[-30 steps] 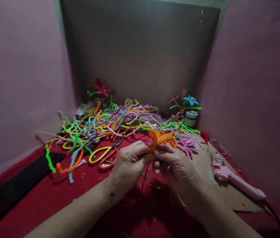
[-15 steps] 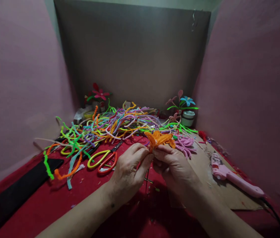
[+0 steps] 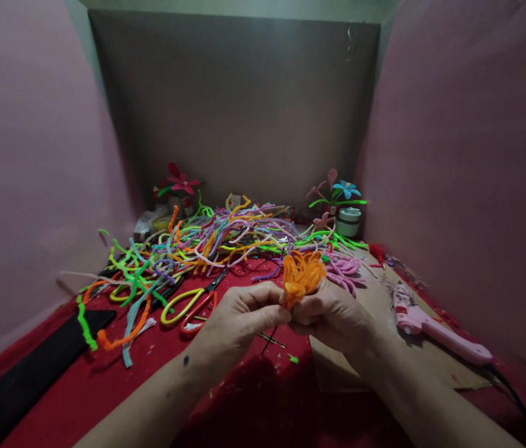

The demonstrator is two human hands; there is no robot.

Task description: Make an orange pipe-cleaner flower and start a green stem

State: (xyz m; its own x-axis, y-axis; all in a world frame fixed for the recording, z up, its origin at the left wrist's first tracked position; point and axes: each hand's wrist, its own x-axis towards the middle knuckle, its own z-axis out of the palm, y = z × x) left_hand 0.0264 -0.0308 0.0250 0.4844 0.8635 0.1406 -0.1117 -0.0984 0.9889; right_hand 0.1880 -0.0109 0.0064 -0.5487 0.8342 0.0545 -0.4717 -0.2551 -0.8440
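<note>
the fingers of the left hand [image 3: 249, 314] and right hand [image 3: 335, 314] pinch the base of an orange, fuzzy pipe-cleaner flower [image 3: 304, 274] above the red cloth-covered bench [image 3: 99, 382], probably steadying it with petals uncrushed.

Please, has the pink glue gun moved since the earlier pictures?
No. The pink glue gun lies at the same place and angle on the cardboard as before; only the whole view has shifted.
</note>
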